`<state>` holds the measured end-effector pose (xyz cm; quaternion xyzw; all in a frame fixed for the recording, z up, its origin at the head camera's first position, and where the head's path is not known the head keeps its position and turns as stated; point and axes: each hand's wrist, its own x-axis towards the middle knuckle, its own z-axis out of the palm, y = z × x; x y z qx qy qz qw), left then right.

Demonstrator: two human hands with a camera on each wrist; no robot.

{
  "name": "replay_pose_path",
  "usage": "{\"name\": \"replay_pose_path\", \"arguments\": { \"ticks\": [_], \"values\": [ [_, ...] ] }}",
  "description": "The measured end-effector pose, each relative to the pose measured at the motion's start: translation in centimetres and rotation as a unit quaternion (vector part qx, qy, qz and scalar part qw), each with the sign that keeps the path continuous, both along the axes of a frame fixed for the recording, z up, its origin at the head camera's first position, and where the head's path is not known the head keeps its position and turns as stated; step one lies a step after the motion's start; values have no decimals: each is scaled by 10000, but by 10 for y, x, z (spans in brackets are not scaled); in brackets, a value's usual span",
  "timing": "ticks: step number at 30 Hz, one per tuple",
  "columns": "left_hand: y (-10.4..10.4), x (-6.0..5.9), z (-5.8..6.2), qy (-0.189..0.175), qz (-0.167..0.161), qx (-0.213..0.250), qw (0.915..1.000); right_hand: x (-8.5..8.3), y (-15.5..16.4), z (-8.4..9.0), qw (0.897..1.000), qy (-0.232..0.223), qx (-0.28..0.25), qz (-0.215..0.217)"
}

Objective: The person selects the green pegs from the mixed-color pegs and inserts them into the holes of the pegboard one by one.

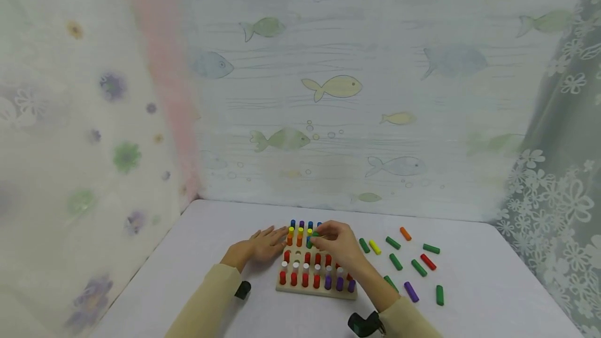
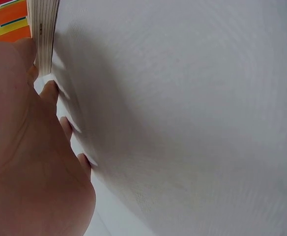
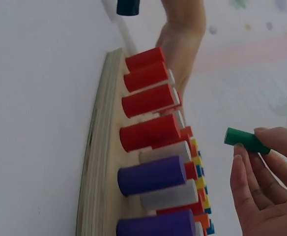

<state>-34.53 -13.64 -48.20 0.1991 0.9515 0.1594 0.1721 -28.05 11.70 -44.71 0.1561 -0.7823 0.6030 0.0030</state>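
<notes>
A wooden pegboard [image 1: 315, 293] lies on the table with rows of upright pegs. Its front row has red pegs [image 1: 293, 279] and purple pegs [image 1: 339, 284]; white pegs [image 1: 296, 266] stand behind. Farther back come orange, yellow and blue ones, and bare holes show in one middle row. Over the board, my right hand [image 1: 341, 245] pinches a green peg [image 3: 247, 141] between thumb and fingertips, clear of the holes in the right wrist view. My left hand [image 1: 268, 244] rests on the table with fingers extended, against the board's left side.
Right of the board lie scattered loose pegs: several green ones [image 1: 419, 268], a yellow peg [image 1: 374, 246], an orange peg [image 1: 406, 233], a red peg [image 1: 428, 262] and a purple peg [image 1: 411, 292]. A fish-patterned curtain [image 1: 338, 171] hangs behind the white table [image 1: 488, 275].
</notes>
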Motion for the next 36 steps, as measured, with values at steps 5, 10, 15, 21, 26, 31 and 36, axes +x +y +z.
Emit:
{"name": "replay_pose_path", "arguments": {
  "ticks": [5, 10, 15, 21, 26, 31, 36],
  "values": [
    [-1, 7, 8, 62, -70, 64, 9999, -2, -14, -7, 9998, 80, 170, -79],
    [-5, 4, 1, 51, -86, 185, 9998, -5, -25, -14, 9989, 183, 407, -147],
    [-5, 5, 3, -11, -100, 257, 9996, -9, -33, -20, 9982, 308, 461, -221],
    [-4, 6, 3, 51, -158, 282, 9995, -13, -41, -25, 9980, 376, 422, -297],
    [-4, 4, 3, 95, -158, 298, 9994, -16, -47, -27, 9973, 309, 511, -427],
    [-3, 4, 7, 84, -146, 235, 9996, -18, -52, -28, 9968, 367, 491, -512],
    [-4, 3, 6, 92, -243, 173, 9995, -21, -55, -32, 9954, 561, 532, -563]
  ]
}}
